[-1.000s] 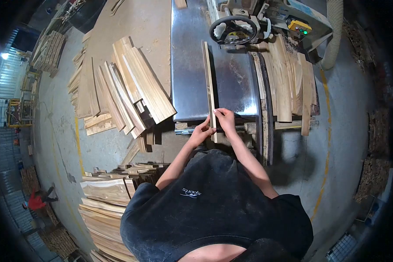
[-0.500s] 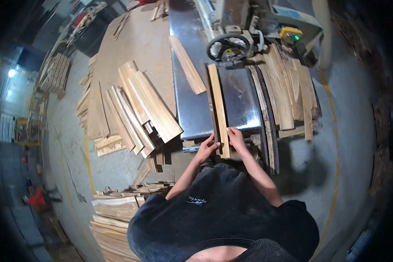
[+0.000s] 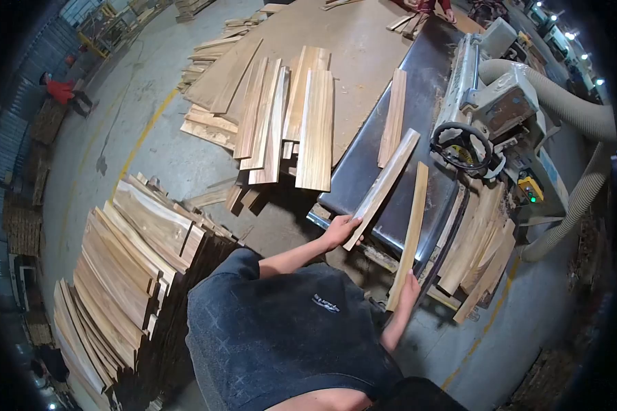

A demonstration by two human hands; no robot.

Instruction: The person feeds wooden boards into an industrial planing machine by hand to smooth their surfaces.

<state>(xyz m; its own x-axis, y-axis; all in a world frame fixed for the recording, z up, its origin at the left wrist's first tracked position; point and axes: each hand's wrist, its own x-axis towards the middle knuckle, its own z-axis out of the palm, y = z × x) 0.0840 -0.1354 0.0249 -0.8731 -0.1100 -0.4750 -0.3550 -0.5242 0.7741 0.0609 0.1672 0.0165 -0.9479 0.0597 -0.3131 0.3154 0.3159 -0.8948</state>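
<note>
Left strip [image 3: 385, 185] and right strip [image 3: 415, 226], slim lengths of bare wood, reach out over the bench [image 3: 363, 175], each held near its lower end. The left hand [image 3: 339, 231] is clamped on the left strip at its left edge, with some fingers hidden underneath; from there the wood points to 1 o'clock. At 4 o'clock from that hand, the right hand [image 3: 409, 291] grips the right strip, which runs towards 12 o'clock with a slight bow. The two hands are well apart.

Both pieces look light enough for one hand, though gripped this low their far ends should feel heavy; a hold nearer mid-length would balance better. They ought to be stiff, with a little give across the thin face. The wood seems dry rather than slippery, but its edges may splinter, so pinching is safer than sliding a palm along them. A hard twist could crack such slim stock.

A loose strip [image 3: 393, 116] lies on the bench at 12 o'clock from the left strip's middle; whether they touch is unclear.
</note>
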